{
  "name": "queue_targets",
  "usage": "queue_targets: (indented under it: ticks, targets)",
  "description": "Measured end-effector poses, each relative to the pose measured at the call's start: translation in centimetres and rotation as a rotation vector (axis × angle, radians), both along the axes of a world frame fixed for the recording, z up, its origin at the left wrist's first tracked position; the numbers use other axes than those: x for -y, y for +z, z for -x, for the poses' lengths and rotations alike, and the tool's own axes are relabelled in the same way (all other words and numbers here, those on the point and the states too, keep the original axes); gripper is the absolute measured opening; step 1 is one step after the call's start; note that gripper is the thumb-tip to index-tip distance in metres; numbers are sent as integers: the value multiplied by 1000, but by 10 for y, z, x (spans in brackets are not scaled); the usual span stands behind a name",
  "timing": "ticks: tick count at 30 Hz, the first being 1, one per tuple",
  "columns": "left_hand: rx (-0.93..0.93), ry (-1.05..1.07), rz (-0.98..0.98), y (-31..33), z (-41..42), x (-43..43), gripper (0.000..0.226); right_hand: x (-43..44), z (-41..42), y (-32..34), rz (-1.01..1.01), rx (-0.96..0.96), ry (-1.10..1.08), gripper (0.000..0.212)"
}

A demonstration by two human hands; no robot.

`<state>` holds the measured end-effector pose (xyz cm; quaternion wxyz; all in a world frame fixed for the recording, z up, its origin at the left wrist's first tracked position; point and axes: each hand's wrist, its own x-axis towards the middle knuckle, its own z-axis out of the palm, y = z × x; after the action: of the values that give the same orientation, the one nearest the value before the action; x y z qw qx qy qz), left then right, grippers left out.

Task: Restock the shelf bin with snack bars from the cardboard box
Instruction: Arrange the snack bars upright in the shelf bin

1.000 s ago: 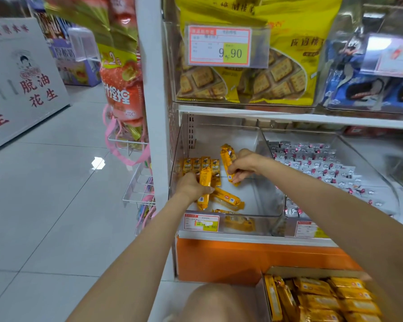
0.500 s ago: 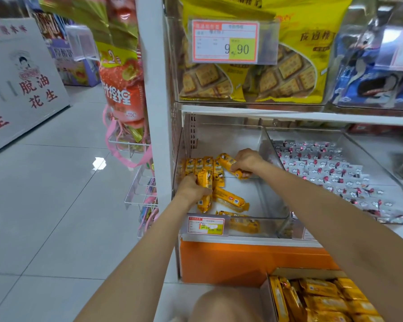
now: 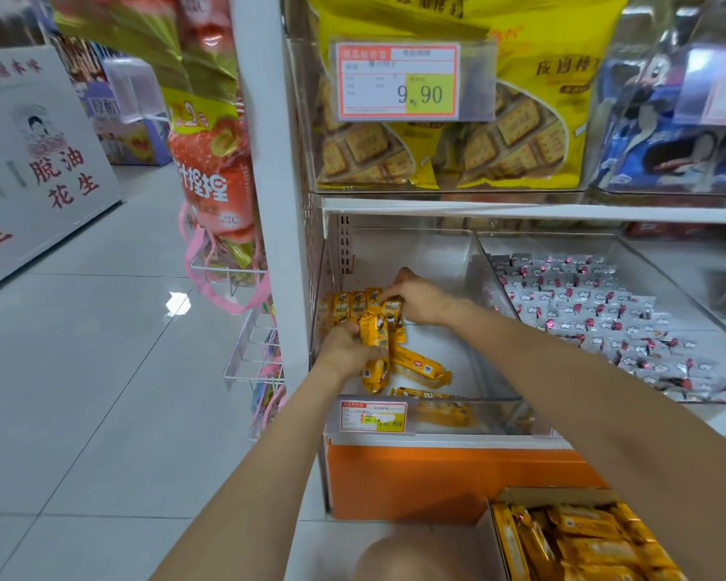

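A clear plastic shelf bin (image 3: pixel 445 253) sits on the low shelf, left compartment. A row of orange snack bars (image 3: pixel 353 304) stands upright against its left back corner. My left hand (image 3: pixel 344 350) grips an orange bar (image 3: pixel 374 350) held upright inside the bin. My right hand (image 3: pixel 420 301) presses another bar (image 3: pixel 394 312) against the end of the standing row. Two more bars lie flat on the bin floor (image 3: pixel 420 367) and near the front wall (image 3: pixel 441 406). The open cardboard box (image 3: pixel 495 534) stands on the floor at the bottom right, full of orange bars (image 3: pixel 583 538).
A neighbouring clear bin (image 3: pixel 596 312) holds several silver-wrapped sweets. Yellow biscuit bags (image 3: pixel 449 132) fill the shelf above. A price tag (image 3: pixel 373 416) hangs on the bin's front. A white wire rack (image 3: pixel 252 350) with hanging snack bags juts out left of the shelf post. My knee (image 3: pixel 411 555) is below.
My right hand has carried its bar leftward and set it against the standing row. My left hand has lifted its bar slightly and keeps holding it. The camera has moved a little closer.
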<state>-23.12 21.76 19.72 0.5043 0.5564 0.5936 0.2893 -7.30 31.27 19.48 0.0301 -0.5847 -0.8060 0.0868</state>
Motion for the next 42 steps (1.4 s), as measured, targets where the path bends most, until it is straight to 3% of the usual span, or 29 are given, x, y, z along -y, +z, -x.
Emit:
queue_targets:
  ticks: [4,7,9,13,17,24,29,30,32,34,37,39,42]
  targets:
    - [123,33,94,6,-3,5,26,0,8,-3,11,-255,-308,47]
    - [125,61,124,4,-2,4,25,3,14,-5,220,-406,-519,83]
    - [112,77,125,4,-1,4,26,0,17,-10,245,-405,-527,87]
    - [91,86,126,5,-2,5,29,-4,16,-7,221,-505,-565,79]
    - [165,141,143,4,-3,4,26,-10,-5,2,111,-314,-660,46]
    - [287,175,190,2,-4,2,20,-9,-6,-12,176,-252,-543,49]
    - [352,209,201,0,-5,-1,24,-10,-8,0,154,-209,-501,24]
    - [365,211,199,1,-6,-1,21,-10,-9,8,137,-233,-483,25]
    - [383,209,187,1,-9,-2,18,-3,-12,26,208,-490,-442,27]
    - [363,189,154,2,-13,-4,26,18,-17,50,350,-638,-207,42]
    - [305,134,91,5,-18,-6,20,41,-30,67,422,-279,198,63]
    - [288,97,81,5,-21,-7,12,49,-34,67,336,-94,294,60]
    - [288,59,55,3,-26,-10,25,55,-37,68,73,133,339,46]
